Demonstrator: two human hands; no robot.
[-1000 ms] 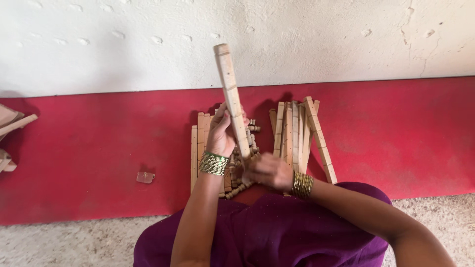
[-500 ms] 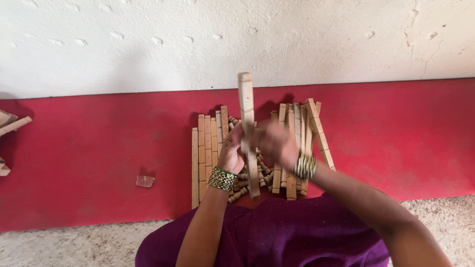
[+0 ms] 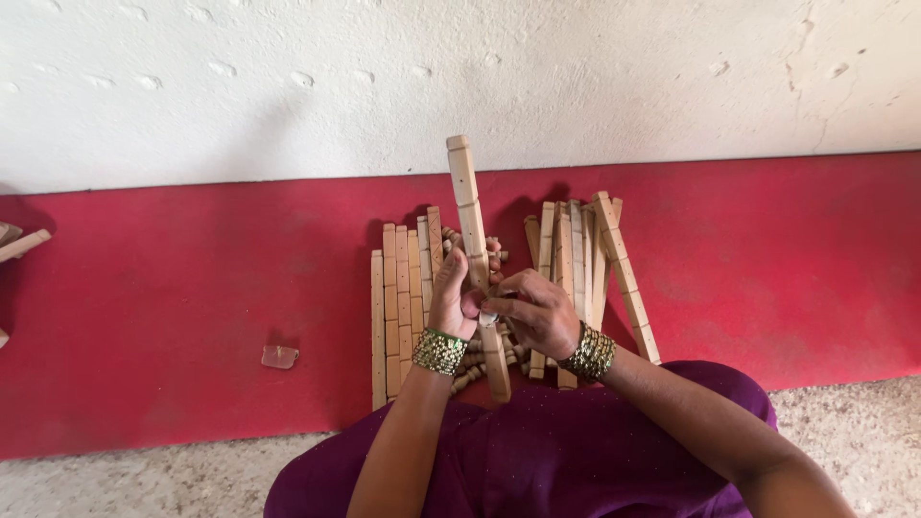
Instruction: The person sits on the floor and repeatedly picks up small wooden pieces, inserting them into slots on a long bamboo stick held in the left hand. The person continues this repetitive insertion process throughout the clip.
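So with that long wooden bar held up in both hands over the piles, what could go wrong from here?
1. The wooden bar sticks out well past the left hand and right hand, which grip it near its lower half; its far end could swing and tip.
2. If it slips, it may drop onto the left stack of bars or the leaning right stack and scatter them.
3. The small pegs under the hands could roll away.

Floor workshop, wooden slat stacks (image 3: 401, 307), plastered wall (image 3: 288, 86)
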